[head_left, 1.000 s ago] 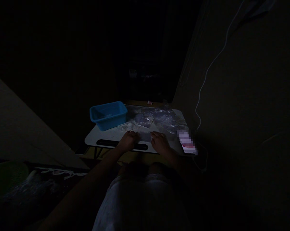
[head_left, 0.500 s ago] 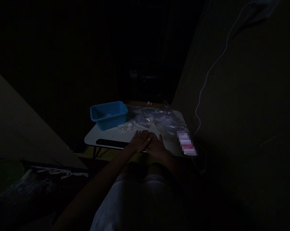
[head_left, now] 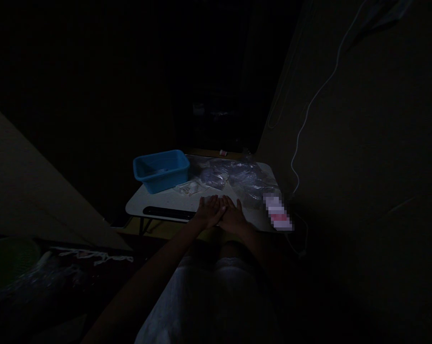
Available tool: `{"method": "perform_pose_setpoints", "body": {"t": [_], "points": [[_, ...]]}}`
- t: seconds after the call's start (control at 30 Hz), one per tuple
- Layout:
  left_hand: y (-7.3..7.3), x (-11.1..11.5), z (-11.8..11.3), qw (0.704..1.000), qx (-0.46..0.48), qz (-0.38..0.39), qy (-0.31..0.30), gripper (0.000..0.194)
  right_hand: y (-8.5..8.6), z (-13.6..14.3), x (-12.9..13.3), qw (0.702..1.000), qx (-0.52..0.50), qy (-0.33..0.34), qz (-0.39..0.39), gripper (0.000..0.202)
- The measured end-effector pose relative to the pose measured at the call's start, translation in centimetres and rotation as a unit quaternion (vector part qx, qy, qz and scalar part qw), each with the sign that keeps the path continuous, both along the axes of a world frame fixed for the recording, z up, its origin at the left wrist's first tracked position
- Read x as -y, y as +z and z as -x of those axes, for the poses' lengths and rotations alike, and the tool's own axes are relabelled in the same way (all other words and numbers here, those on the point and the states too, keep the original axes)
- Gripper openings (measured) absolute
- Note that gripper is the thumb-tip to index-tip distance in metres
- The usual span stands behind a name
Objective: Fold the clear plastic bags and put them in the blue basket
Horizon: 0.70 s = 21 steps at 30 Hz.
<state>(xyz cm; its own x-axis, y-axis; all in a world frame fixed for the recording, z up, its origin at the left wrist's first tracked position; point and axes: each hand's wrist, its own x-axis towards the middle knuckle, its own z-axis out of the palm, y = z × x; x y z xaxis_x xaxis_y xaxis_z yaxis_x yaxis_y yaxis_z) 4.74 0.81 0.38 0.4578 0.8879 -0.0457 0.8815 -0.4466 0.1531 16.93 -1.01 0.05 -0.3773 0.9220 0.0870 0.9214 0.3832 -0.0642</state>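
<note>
Fingers [head_left: 239, 205] outstretched, the left hand [head_left: 206, 216] and right hand [head_left: 232, 217] lie side by side, touching, at the near edge of the white counter [head_left: 137, 203]; dimness hides whether anything sits beneath them. Crumpled clear plastic [head_left: 246, 173] spreads just beyond, with a blue basin [head_left: 167, 181] at far left and a pixelated, lit phone [head_left: 278, 212] on the right.

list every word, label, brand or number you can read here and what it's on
None can be read.
Pixelated screen at the table's right edge: blocked out, no legible text.
Small red-and-white item beyond the table's far edge: too small to read.
Clear plastic packet by the blue basin: too dim to tell if it bears print.
</note>
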Motion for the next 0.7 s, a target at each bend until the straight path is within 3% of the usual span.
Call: {"method": "perform_pose_setpoints", "body": {"t": [0.43,0.7], "points": [[-0.1,0.3,1.9,0.998,-0.033,-0.036,0.042,0.051,-0.3,0.1,-0.1,1.000,0.001,-0.016,-0.012,0.073],[-0.4,0.6,1.8,0.994,-0.041,-0.088,0.043,0.050,-0.4,0.0,-0.1,1.000,-0.017,-0.016,-0.010,0.073]]}}
